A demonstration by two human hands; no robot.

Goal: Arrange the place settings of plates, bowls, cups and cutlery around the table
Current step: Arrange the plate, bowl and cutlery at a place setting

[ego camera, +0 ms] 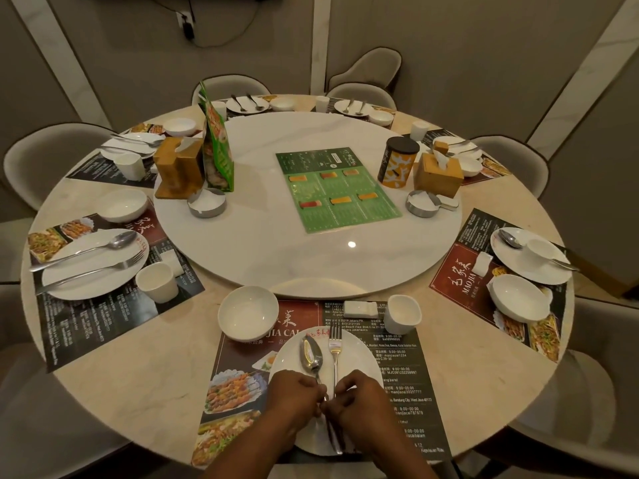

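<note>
At the table's near edge a white plate lies on a printed placemat. A spoon and a fork lie side by side on the plate, heads pointing away from me. My left hand pinches the spoon's handle and my right hand pinches the fork's handle; both handles are partly hidden under my fingers. A white bowl sits left of the plate's far edge, a white cup to the right, with a small white chopstick rest between them.
A white lazy Susan fills the middle, carrying a green menu, tissue boxes, ashtrays and a yellow canister. Other settings ring the table: a left plate with cutlery, a right plate. Grey chairs surround the table.
</note>
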